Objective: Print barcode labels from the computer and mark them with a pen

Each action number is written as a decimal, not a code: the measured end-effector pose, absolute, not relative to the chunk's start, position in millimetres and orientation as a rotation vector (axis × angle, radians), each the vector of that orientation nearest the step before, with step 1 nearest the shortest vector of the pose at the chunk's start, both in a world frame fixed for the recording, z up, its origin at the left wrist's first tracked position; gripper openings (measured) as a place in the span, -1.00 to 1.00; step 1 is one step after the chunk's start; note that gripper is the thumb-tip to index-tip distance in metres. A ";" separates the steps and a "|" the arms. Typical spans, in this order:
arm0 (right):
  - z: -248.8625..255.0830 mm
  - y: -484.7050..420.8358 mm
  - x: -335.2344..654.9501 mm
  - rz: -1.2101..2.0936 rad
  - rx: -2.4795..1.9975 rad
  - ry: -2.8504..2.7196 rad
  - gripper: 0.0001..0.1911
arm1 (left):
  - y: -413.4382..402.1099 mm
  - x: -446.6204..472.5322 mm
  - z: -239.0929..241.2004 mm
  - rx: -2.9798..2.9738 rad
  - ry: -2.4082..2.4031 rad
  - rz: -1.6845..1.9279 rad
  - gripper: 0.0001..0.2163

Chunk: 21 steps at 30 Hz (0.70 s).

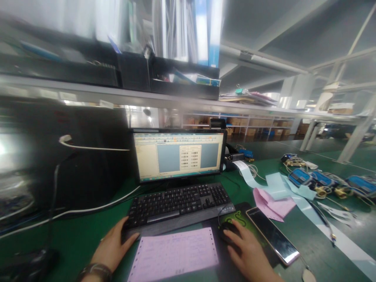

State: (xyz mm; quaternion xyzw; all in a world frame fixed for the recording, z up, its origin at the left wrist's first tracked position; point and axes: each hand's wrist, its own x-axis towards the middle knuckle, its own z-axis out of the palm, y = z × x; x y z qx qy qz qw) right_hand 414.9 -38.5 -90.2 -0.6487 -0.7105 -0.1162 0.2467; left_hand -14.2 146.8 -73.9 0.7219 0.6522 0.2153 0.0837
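Observation:
My left hand [110, 249] rests at the left front corner of a black keyboard [179, 207]. Its thumb and fingers are spread apart around that corner, touching it. A black computer mouse [228, 232] sits under my right hand [248, 250], whose fingers are curled over it. The mouse is on a black mouse pad with a green pattern [239, 218]. Between my hands lies a pink printed form [176, 254] with punched side edges. Behind the keyboard, a monitor [179, 156] shows a label layout with rows of barcodes.
A smartphone [273, 235] lies right of the mouse. Beyond it are a folded pink paper [272, 205], a pale label strip [279, 186] and several blue devices with cables [302, 177]. A white cable [88, 209] crosses at left. A shelf [176, 98] with folders hangs above.

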 end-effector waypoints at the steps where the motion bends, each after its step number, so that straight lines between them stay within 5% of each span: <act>1: -90.6 -38.4 415.0 -0.320 -1.767 -1.939 -0.52 | 146.6 -14.0 -73.4 2.155 1.948 0.638 -0.30; 21: -82.6 -35.9 407.9 -0.301 -1.823 -1.912 -0.50 | 144.5 -12.2 -68.4 2.204 1.967 0.733 -0.34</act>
